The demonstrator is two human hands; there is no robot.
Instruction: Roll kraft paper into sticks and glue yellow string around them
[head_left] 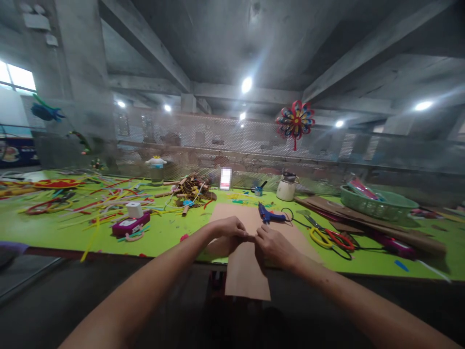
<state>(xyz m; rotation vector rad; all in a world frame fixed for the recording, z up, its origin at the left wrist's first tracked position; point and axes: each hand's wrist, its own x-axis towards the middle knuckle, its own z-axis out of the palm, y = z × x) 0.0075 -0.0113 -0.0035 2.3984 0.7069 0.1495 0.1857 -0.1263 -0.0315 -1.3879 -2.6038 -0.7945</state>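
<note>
A strip of brown paper hangs down over the table's front edge. Its upper end looks rolled or folded into a narrow ridge between my hands. The fingers of my left hand pinch the left end of that ridge, and my right hand grips the right end; both are closed on the paper. Beneath them a larger brown sheet lies on the green table. Just beyond my right hand, a blue glue gun rests on that sheet with its black cord to the right.
Scissors with yellow and red handles lie right. Behind them are brown sheets and a green basket. A white jar stands at the back. Left are a twig-like brown pile, a purple power strip and scattered coloured strips.
</note>
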